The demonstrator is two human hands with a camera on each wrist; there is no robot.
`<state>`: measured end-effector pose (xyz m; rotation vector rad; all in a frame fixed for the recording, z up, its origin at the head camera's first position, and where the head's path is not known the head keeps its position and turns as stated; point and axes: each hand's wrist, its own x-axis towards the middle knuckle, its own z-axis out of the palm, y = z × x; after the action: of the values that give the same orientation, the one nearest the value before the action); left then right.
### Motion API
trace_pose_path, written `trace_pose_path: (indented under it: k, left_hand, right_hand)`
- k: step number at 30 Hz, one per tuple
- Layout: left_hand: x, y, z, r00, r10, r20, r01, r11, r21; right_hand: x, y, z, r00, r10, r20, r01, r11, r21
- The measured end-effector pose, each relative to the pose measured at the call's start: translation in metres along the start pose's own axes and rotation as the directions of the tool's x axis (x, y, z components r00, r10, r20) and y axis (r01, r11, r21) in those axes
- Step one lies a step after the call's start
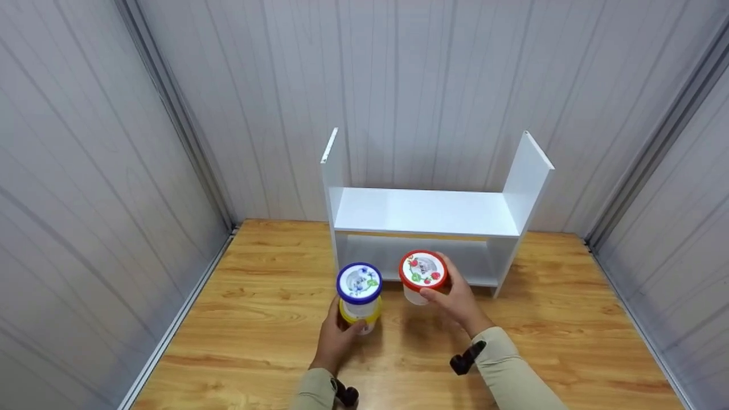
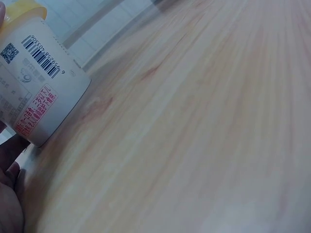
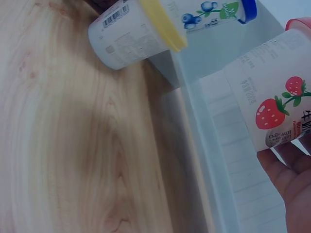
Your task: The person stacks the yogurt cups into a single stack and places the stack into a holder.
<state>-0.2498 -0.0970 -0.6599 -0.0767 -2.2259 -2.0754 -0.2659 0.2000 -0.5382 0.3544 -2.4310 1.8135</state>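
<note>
My left hand (image 1: 335, 339) grips a white yogurt tub (image 2: 43, 87) with a yellow lid, low at the wooden tabletop. On that lid stands a second yogurt tub (image 1: 359, 283), blue-lidded, with blueberries printed on its side. My right hand (image 1: 460, 302) holds a red-lidded strawberry yogurt tub (image 1: 423, 270) by its side, raised in front of the white shelf (image 1: 427, 210). In the right wrist view the strawberry tub (image 3: 272, 92) is apart from the stacked pair, its fingers round the lower part. The left fingers are mostly hidden behind the yellow-lidded tub.
The shelf has two levels and tall side panels (image 1: 529, 182), and stands towards the back of the wooden table (image 1: 267, 319). Pale panelled walls (image 1: 273, 114) enclose the table at the back and both sides.
</note>
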Motion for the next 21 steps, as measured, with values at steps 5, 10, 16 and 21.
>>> trace_pose_path:
  k: [5, 10, 16, 21]
  left_hand:
    - [0.002, 0.003, 0.000, 1.000, -0.018, -0.005, 0.018, 1.000, 0.019]
    - [0.001, 0.004, 0.001, 0.998, -0.057, -0.025, 0.058, 0.998, 0.034]
    - [0.001, 0.001, 0.001, 0.999, -0.046, -0.008, 0.046, 0.998, 0.030]
    - [-0.001, 0.000, 0.000, 0.999, -0.049, -0.009, 0.049, 0.999, 0.013]
  right_hand:
    - [0.000, -0.006, -0.003, 1.000, -0.004, -0.009, 0.004, 1.000, 0.018]
    - [0.000, -0.010, -0.003, 1.000, -0.005, -0.005, 0.005, 0.999, 0.038]
    - [0.000, -0.014, -0.003, 0.999, -0.039, 0.010, 0.038, 0.996, 0.075]
    - [0.003, -0.020, -0.001, 0.999, -0.033, 0.020, 0.031, 0.996, 0.085]
